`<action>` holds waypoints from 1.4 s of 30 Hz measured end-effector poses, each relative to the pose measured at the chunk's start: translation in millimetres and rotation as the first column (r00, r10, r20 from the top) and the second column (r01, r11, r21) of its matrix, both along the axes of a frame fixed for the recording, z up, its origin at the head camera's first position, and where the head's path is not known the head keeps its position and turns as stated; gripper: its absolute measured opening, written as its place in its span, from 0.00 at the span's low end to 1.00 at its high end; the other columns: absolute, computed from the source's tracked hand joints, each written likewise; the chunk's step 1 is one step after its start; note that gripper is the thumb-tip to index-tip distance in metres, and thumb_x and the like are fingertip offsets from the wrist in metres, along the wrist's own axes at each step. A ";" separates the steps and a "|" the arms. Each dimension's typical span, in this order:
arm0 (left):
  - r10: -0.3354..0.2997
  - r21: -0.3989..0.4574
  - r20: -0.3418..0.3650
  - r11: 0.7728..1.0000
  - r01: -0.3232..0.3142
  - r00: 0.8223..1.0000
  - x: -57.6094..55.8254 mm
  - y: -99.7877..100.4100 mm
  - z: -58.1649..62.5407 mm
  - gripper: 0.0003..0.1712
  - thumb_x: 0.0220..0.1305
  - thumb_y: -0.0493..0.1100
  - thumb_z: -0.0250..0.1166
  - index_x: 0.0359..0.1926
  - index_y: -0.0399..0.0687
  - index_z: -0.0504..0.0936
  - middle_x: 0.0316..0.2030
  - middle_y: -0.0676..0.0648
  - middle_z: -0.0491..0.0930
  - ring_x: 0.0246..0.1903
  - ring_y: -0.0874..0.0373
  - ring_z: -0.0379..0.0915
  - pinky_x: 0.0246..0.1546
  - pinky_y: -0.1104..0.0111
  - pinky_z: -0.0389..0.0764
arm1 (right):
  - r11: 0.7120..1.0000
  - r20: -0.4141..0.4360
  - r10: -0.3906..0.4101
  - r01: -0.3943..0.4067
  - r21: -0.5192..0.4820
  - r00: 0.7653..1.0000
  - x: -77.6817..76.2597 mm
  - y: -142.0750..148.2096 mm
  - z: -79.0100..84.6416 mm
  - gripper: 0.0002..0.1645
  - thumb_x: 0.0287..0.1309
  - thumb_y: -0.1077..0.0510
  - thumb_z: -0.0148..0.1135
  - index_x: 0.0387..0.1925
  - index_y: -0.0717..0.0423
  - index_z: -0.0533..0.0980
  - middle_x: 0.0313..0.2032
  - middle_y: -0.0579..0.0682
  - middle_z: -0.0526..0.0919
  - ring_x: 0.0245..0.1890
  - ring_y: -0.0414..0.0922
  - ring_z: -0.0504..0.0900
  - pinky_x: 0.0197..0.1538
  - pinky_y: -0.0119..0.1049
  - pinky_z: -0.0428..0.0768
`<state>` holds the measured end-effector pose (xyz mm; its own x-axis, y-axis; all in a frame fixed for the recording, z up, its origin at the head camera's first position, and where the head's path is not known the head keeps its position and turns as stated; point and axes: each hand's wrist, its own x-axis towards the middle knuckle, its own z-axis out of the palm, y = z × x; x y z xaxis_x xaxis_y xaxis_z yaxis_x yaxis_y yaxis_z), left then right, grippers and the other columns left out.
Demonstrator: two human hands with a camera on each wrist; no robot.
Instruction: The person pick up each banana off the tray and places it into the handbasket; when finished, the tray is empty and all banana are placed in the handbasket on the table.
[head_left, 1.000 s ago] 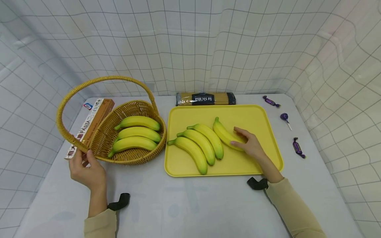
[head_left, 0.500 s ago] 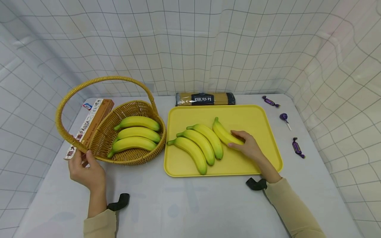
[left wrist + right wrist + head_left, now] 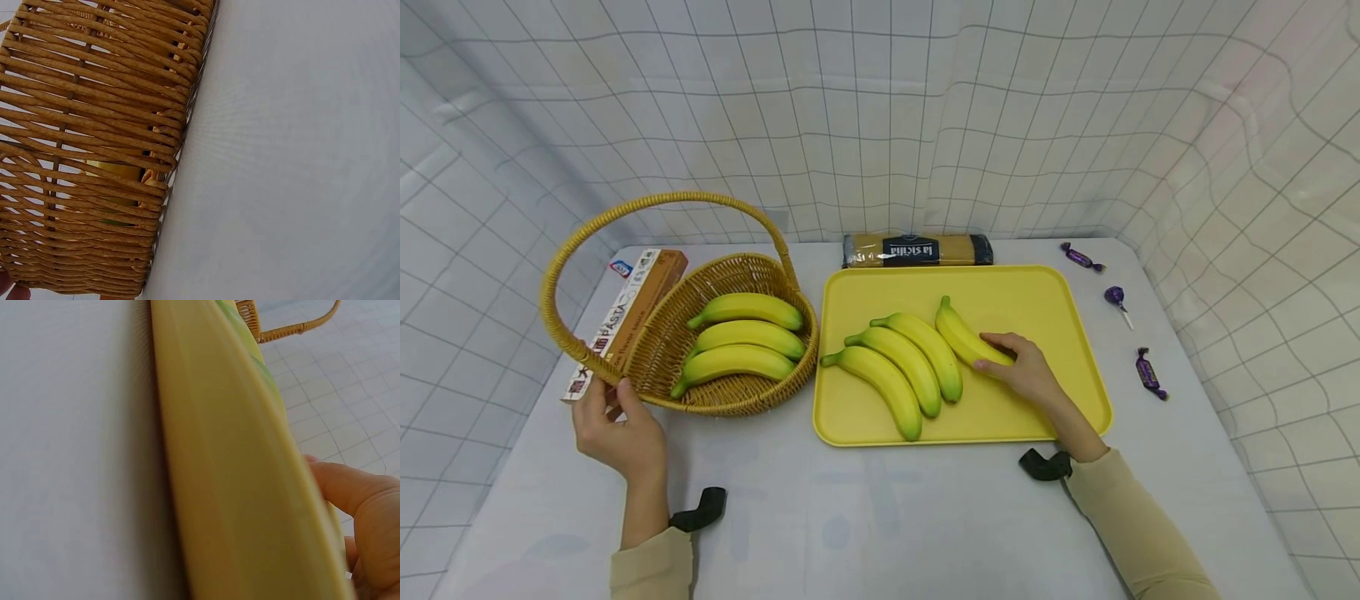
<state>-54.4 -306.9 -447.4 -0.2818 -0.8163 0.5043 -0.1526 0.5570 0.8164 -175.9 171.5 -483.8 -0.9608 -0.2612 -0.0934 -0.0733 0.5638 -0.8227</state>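
My left hand grips the rim of a wicker basket at the near left foot of its tall handle. Inside the basket lie 3 bananas side by side. In the left wrist view the basket's woven side fills the left, with fingertips at the lower corner. My right hand holds the lower end of a banana between thumb and fingers, over a yellow tray. To its left on the tray, 3 more bananas lie close together. The tray's side hides much of the right wrist view.
A brown and white pasta box lies left of the basket. Behind the tray is a pack of spaghetti. Two purple wrapped candies, one far and one near, and a lollipop lie to the right.
My right hand has moved slightly left and its thumb and fingers have closed on the banana's lower end. The left hand and the basket look unchanged.
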 end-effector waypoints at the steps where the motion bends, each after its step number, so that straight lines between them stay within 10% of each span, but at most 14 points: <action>1: -0.001 0.001 -0.003 1.000 0.001 1.000 0.2 0.7 0.8 0.15 0.68 0.39 0.59 0.53 0.45 0.84 0.35 0.75 0.64 0.38 0.84 0.65 0.37 0.83 0.68 | 1.000 -0.002 -0.001 0.001 -0.001 1.000 0.1 0.1 -0.5 0.36 0.56 0.48 0.70 0.63 0.59 0.73 0.56 0.60 0.78 0.60 0.57 0.73 0.64 0.53 0.68; 24: -0.009 0.018 -0.006 1.000 0.009 1.000 0.7 2.5 2.6 0.15 0.69 0.39 0.58 0.53 0.44 0.84 0.35 0.75 0.65 0.37 0.82 0.65 0.37 0.82 0.67 | 0.995 -0.062 -0.039 0.034 -0.092 0.997 2.3 0.2 17.3 0.31 0.56 0.50 0.70 0.59 0.55 0.77 0.54 0.56 0.80 0.50 0.50 0.76 0.51 0.38 0.74; 42: -0.026 0.020 -0.014 0.999 0.026 1.000 0.9 -6.6 -6.2 0.15 0.69 0.44 0.59 0.54 0.53 0.84 0.36 0.75 0.66 0.38 0.82 0.67 0.37 0.82 0.68 | 0.970 -0.216 0.162 -0.196 -0.146 0.963 -3.6 -60.6 72.5 0.28 0.53 0.55 0.72 0.57 0.54 0.79 0.48 0.53 0.82 0.43 0.44 0.76 0.43 0.31 0.74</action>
